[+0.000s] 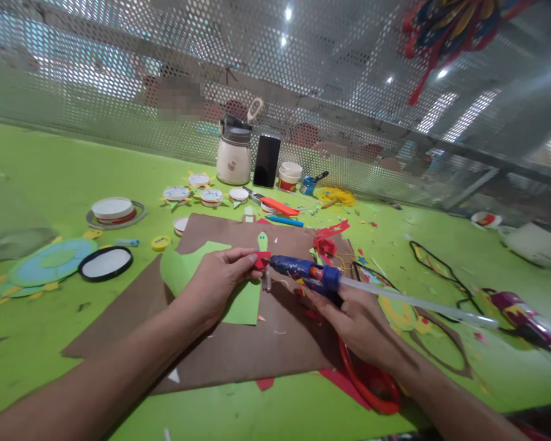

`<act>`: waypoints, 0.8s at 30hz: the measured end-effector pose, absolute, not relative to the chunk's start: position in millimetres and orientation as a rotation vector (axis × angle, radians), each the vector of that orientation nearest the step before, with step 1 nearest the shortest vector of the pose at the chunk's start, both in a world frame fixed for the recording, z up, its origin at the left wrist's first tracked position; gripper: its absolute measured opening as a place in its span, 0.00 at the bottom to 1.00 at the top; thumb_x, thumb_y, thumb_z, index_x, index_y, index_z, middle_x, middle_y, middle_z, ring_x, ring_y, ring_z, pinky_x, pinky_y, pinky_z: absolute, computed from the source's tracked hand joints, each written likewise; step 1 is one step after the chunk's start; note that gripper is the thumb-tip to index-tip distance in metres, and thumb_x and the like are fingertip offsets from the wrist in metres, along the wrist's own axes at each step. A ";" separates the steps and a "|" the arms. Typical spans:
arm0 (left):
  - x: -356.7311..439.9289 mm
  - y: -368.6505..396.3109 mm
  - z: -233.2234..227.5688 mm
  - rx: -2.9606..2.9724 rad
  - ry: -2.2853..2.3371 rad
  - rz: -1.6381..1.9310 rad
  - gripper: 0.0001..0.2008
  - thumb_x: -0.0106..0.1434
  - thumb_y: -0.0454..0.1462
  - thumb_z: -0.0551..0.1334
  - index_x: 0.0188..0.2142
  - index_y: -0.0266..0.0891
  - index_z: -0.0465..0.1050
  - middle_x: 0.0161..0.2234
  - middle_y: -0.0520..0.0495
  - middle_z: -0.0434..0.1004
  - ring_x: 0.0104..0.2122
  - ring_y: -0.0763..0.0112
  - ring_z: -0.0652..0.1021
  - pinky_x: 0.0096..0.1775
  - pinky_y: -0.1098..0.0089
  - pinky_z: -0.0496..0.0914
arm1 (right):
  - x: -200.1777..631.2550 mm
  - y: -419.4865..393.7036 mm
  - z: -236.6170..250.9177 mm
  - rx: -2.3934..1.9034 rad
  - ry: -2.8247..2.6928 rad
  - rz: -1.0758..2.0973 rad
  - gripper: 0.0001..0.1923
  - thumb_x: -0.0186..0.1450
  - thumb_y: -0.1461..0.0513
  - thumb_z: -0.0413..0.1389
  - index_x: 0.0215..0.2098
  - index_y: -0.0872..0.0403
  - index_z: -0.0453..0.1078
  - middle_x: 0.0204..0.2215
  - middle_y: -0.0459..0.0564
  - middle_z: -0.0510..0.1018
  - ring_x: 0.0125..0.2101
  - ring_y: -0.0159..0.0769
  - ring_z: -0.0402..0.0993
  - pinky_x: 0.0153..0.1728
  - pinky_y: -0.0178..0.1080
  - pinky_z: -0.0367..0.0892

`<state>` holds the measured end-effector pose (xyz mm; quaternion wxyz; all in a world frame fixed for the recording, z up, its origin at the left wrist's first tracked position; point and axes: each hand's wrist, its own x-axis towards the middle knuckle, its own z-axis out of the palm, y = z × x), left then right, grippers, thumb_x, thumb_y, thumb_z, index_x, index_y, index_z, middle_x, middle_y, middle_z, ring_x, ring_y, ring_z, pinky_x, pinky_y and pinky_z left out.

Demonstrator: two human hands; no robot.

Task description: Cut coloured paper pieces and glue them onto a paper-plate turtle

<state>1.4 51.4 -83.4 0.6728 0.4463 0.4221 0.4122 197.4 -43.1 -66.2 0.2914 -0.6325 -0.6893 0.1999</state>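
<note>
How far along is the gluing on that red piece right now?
Done: several paper sun discs lie finished near the white jar. In hand: the left hand pinches a small red piece while the right hand aims the glue gun nozzle at it. Left: red scraps lie loose on the brown sheet.

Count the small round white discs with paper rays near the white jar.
4, in a row left of the white jar. More may be hidden.
</note>
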 end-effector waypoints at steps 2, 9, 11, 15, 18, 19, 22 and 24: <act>1.2 51.7 -84.1 1.002 0.944 0.921 0.08 0.54 0.35 0.66 0.33 0.32 0.79 0.29 0.43 0.80 0.28 0.73 0.76 0.35 0.73 0.71 | 198.1 -43.6 -67.9 -1.692 -1.835 0.557 0.15 0.68 0.54 0.51 0.43 0.53 0.74 0.36 0.48 0.80 0.35 0.38 0.74 0.37 0.38 0.68; 0.4 53.9 -86.5 1.017 0.940 0.913 0.10 0.54 0.37 0.67 0.34 0.32 0.79 0.28 0.44 0.81 0.28 0.74 0.76 0.35 0.74 0.71 | 196.9 -43.2 -66.1 -1.686 -1.859 0.444 0.15 0.67 0.55 0.51 0.31 0.55 0.74 0.24 0.45 0.77 0.26 0.34 0.71 0.28 0.33 0.66; 0.0 54.4 -87.1 1.024 0.934 0.908 0.11 0.54 0.37 0.67 0.34 0.32 0.79 0.28 0.44 0.81 0.28 0.74 0.76 0.35 0.75 0.71 | 196.3 -42.6 -64.4 -1.678 -1.860 0.423 0.13 0.67 0.57 0.51 0.31 0.55 0.73 0.24 0.45 0.76 0.25 0.33 0.70 0.27 0.32 0.66; -0.6 54.7 -87.2 1.022 0.946 0.903 0.12 0.54 0.37 0.67 0.36 0.31 0.78 0.28 0.44 0.80 0.27 0.74 0.76 0.34 0.75 0.70 | 196.3 -42.8 -64.0 -1.681 -1.852 0.447 0.12 0.67 0.56 0.51 0.36 0.54 0.74 0.28 0.45 0.78 0.27 0.33 0.71 0.30 0.33 0.66; -0.8 54.1 -86.8 1.020 0.955 0.907 0.11 0.54 0.37 0.67 0.36 0.31 0.78 0.28 0.43 0.80 0.28 0.73 0.76 0.35 0.74 0.71 | 196.6 -44.1 -65.3 -1.683 -1.854 0.469 0.13 0.67 0.55 0.51 0.37 0.54 0.74 0.28 0.45 0.78 0.28 0.34 0.71 0.31 0.34 0.66; -0.8 54.0 -86.9 1.021 0.952 0.910 0.11 0.54 0.37 0.67 0.36 0.31 0.78 0.29 0.43 0.80 0.28 0.72 0.76 0.35 0.74 0.71 | 196.6 -44.6 -65.5 -1.685 -1.856 0.478 0.14 0.68 0.55 0.51 0.37 0.54 0.75 0.28 0.45 0.78 0.28 0.34 0.71 0.32 0.34 0.66; -0.8 53.9 -87.3 1.022 0.934 0.917 0.10 0.54 0.37 0.67 0.34 0.32 0.79 0.29 0.43 0.81 0.29 0.71 0.76 0.36 0.72 0.71 | 196.4 -45.6 -65.0 -1.677 -1.858 0.503 0.14 0.68 0.54 0.50 0.36 0.54 0.75 0.29 0.46 0.79 0.29 0.35 0.71 0.33 0.35 0.66; -0.9 54.0 -87.4 1.026 0.936 0.914 0.09 0.54 0.37 0.67 0.32 0.32 0.79 0.29 0.43 0.81 0.29 0.72 0.76 0.37 0.72 0.71 | 196.1 -45.4 -63.9 -1.662 -1.855 0.501 0.13 0.68 0.56 0.51 0.36 0.54 0.75 0.29 0.46 0.79 0.30 0.35 0.72 0.33 0.34 0.66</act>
